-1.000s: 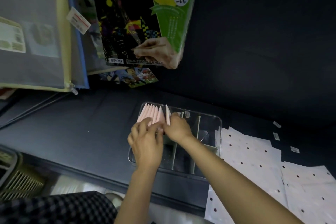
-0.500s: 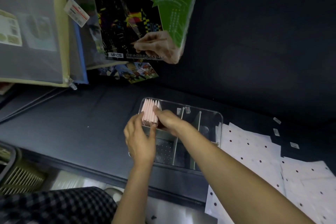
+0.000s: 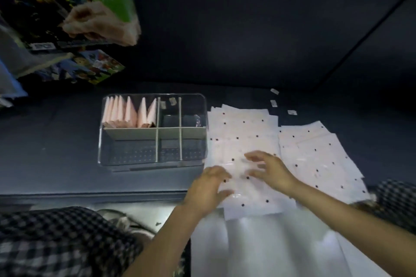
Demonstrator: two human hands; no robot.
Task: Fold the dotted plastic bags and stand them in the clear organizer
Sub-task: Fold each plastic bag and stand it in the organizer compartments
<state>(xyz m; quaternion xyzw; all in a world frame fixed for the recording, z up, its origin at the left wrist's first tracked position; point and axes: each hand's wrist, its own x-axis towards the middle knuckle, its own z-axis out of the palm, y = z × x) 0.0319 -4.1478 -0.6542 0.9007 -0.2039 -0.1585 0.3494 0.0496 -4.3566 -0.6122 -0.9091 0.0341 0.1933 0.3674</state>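
On the dark desk [image 3: 56, 141], clear organizer [image 3: 153, 162] with folded pink bags [image 3: 128, 112] upright in its far left compartment, flat dotted bags [image 3: 243, 128] just right, left hand [image 3: 208, 189] and right hand [image 3: 270, 170] blurred, fingers loosely spread on them, gripping nothing

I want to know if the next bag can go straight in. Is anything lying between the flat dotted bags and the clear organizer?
Nothing visible does. The flat dotted bags lie right beside the clear organizer, and both the left hand and right hand are already over them. The folded bags fill only its far-left compartment.
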